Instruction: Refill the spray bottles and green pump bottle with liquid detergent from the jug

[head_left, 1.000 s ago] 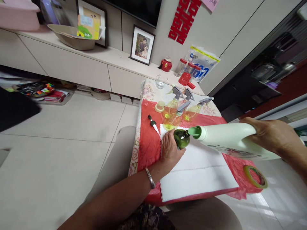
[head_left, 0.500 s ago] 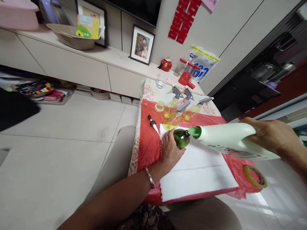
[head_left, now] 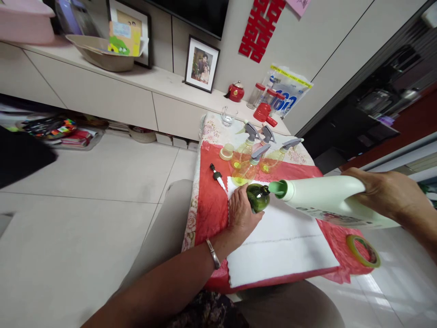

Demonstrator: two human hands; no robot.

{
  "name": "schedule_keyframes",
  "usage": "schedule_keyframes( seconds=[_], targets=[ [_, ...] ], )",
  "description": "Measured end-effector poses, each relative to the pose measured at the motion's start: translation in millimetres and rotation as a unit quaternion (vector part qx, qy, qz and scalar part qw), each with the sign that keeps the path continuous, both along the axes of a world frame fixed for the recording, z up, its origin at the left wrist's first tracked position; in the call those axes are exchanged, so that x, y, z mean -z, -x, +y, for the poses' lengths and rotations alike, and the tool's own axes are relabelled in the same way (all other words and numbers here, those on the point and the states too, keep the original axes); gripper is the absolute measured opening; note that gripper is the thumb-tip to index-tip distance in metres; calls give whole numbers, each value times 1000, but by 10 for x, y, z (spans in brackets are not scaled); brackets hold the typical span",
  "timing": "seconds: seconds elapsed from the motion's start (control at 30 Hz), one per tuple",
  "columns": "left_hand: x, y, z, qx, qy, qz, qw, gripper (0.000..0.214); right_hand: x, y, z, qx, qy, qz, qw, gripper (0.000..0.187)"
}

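Observation:
My left hand [head_left: 241,210] is closed around a small dark green bottle [head_left: 258,197], its open neck tipped to the right. Gripped by the handle in my right hand [head_left: 382,193] is a large pale green jug [head_left: 324,193], lying nearly level. The jug's green spout meets the bottle's neck; whether liquid flows between them cannot be made out. Left of the bottle lies a black pump top [head_left: 217,176] with a white tube. Beyond it stand several clear spray bottles [head_left: 245,169] with grey trigger heads and yellow liquid, beside a pale cap [head_left: 226,151].
A white cloth [head_left: 283,250] lies over a red sheet [head_left: 211,209] on the small table. A roll of tape [head_left: 363,251] sits at the right edge. A glass cup [head_left: 228,116] is at the far end. Behind runs a low cabinet [head_left: 119,95] with jars and a framed photo.

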State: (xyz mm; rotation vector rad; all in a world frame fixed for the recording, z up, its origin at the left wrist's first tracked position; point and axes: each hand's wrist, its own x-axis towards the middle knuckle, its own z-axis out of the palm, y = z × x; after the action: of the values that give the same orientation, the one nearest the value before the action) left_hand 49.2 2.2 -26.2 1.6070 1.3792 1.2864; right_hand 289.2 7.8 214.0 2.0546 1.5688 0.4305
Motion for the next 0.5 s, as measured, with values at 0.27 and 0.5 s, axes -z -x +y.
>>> schedule_keyframes(
  seconds=[0.27,0.5],
  targets=[
    [6,-1,11,1,1,-12,1000,92,-16,17,-13,-7,-4,-4,1000,55],
    [10,-4,15,0,-2,-8,1000,92,-9,-5,-21,-7,-7,9,1000,48]
  ],
)
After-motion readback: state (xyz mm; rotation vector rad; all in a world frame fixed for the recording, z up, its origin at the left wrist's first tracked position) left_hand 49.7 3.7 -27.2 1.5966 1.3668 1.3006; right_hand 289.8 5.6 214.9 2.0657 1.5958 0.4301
